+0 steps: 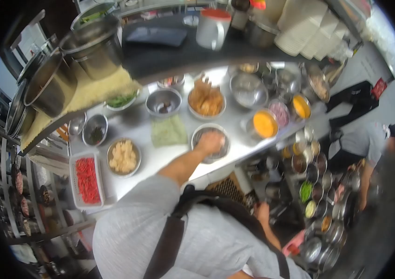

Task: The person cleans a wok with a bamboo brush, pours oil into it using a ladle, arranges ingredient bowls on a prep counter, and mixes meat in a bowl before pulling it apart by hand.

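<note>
My left hand (212,142) reaches down into a round steel bowl (227,151) on the white counter. Motion blurs its fingers, and the bowl's contents are mostly hidden under it. Behind this bowl stands a bowl of orange-brown fried pieces (205,100). Left of it lies a folded green cloth (168,131). My right hand (262,212) is low beside my body, near the counter's front side and the dark cooking area. Its fingers look curled, but what they hold, if anything, is too unclear to name.
A white basket of red strips (87,181) and a bowl of pale chunks (123,157) sit at left. Orange-yellow tubs (265,124) stand at right. Large steel pots (95,51) line the shelf. A co-worker in grey (362,142) bends over pans at far right.
</note>
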{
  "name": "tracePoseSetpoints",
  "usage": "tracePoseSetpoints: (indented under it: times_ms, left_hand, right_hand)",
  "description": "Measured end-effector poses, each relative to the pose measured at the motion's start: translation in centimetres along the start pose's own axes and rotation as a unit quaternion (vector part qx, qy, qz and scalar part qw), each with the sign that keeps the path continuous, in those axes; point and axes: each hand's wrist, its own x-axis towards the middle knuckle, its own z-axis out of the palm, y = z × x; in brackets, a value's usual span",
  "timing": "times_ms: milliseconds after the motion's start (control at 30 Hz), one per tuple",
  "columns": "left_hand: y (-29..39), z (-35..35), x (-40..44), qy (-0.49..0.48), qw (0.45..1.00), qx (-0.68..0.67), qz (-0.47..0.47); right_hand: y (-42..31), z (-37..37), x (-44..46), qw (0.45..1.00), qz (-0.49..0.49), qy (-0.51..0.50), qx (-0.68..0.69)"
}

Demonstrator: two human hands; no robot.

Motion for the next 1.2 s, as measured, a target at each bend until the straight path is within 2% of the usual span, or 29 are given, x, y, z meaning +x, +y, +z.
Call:
tracePoseSetpoints:
  times_ms: [33, 67, 100, 133, 167, 233, 300, 333, 400, 500, 567, 633, 667, 700, 767, 800, 833, 900, 933, 1033, 1100, 1133, 1200]
  left_hand:
    - [-0.1, 0.0, -0.1, 0.022, 1.0, -0.004, -0.009]
    - [-0.4, 0.2, 0.3, -0.001, 0.998, -0.041, -0.038]
    - [-1.1, 0.9, 0.3, 0.058, 0.996, -0.07, -0.016]
    - [-1.4, 0.1, 0.1, 0.06, 0.996, -0.068, 0.013]
    - [-1.7, 0.0, 0.1, 0.081, 0.991, -0.107, -0.002]
    - [-1.8, -2.1, 0.1, 0.01, 0.992, -0.118, -0.038]
    - [-2.9, -1.9, -0.6, 0.062, 0.99, -0.13, 0.003]
    - [-3.2, -1.8, -1.0, 0.06, 0.99, -0.125, 0.005]
    - [-3.7, -1.7, -2.0, 0.074, 0.987, -0.134, 0.046]
    - [-4.7, -1.2, -2.3, 0.11, 0.989, -0.083, 0.048]
    - [-5.3, -1.3, -2.2, 0.1, 0.991, -0.074, 0.05]
    - [-6.2, -1.3, -2.0, 0.033, 0.995, -0.082, 0.054]
    - [-5.5, -2.8, -1.8, -0.038, 0.996, -0.075, 0.021]
    - [-4.6, -4.3, -1.5, -0.038, 0.996, -0.071, 0.023]
    - [-3.0, -6.7, -1.2, -0.017, 0.998, -0.001, -0.053]
    - [-2.6, -7.2, -0.4, -0.061, 0.996, 0.014, -0.071]
    - [-3.2, -6.0, 0.1, -0.061, 0.996, 0.014, -0.069]
    - [-5.2, -2.1, 1.3, -0.095, 0.994, 0.046, 0.029]
    - [-4.5, -1.2, 0.7, -0.046, 0.996, 0.064, 0.045]
    - [-3.7, 0.0, 0.3, -0.028, 0.997, 0.063, 0.042]
    - [-2.9, 0.3, 0.3, -0.032, 0.996, 0.083, 0.031]
    - [-2.6, 0.3, 0.6, -0.041, 0.993, 0.107, 0.018]
    - [-2.2, 0.5, 0.8, -0.048, 0.994, 0.097, 0.006]
  right_hand:
    - [-2.4, -1.8, 0.5, 0.999, 0.024, -0.001, 0.039]
    - [-2.9, -2.0, 0.8, 0.999, 0.026, 0.001, 0.044]
    - [-3.9, -2.6, 0.8, 0.998, 0.03, -0.005, 0.053]
    - [-4.8, -2.9, 0.6, 0.995, 0.069, -0.024, 0.072]
    - [-5.7, -3.3, 0.0, 0.993, 0.069, -0.03, 0.092]
    - [-5.2, -1.3, -1.5, 0.987, 0.11, -0.072, 0.088]
    - [-4.1, 1.0, -3.5, 0.982, 0.122, -0.133, 0.055]
    - [-3.7, 1.4, -4.4, 0.982, 0.123, -0.133, 0.06]
    - [-3.9, 1.2, -5.8, 0.967, 0.161, -0.195, 0.032]
    - [-2.6, 1.8, -6.7, 0.966, 0.165, -0.196, 0.037]
    - [-1.4, 2.3, -6.5, 0.965, 0.18, -0.182, 0.051]
    - [-0.7, 2.6, -5.9, 0.944, 0.253, -0.191, 0.091]
    - [-1.0, 2.0, -5.4, 0.941, 0.261, -0.196, 0.085]
    - [-1.3, 1.9, -5.1, 0.941, 0.261, -0.195, 0.089]
    - [-1.7, 1.9, -4.8, 0.964, 0.226, -0.121, 0.067]
    - [-1.9, 2.0, -4.8, 0.964, 0.227, -0.12, 0.068]
    - [-2.1, 2.1, -4.9, 0.963, 0.228, -0.123, 0.077]
    - [-2.3, 2.2, -4.7, 0.963, 0.227, -0.119, 0.083]
    - [-2.3, 2.4, -4.9, 0.966, 0.213, -0.129, 0.074]
    - [-3.7, 1.3, -5.0, 0.965, 0.214, -0.135, 0.075]
    - [-2.8, 1.8, -5.2, 0.945, 0.251, -0.184, 0.104]
    - [-2.4, 2.1, -5.6, 0.961, 0.217, -0.155, 0.08]
    - [-2.3, 1.5, -5.8, 0.959, 0.224, -0.157, 0.069]
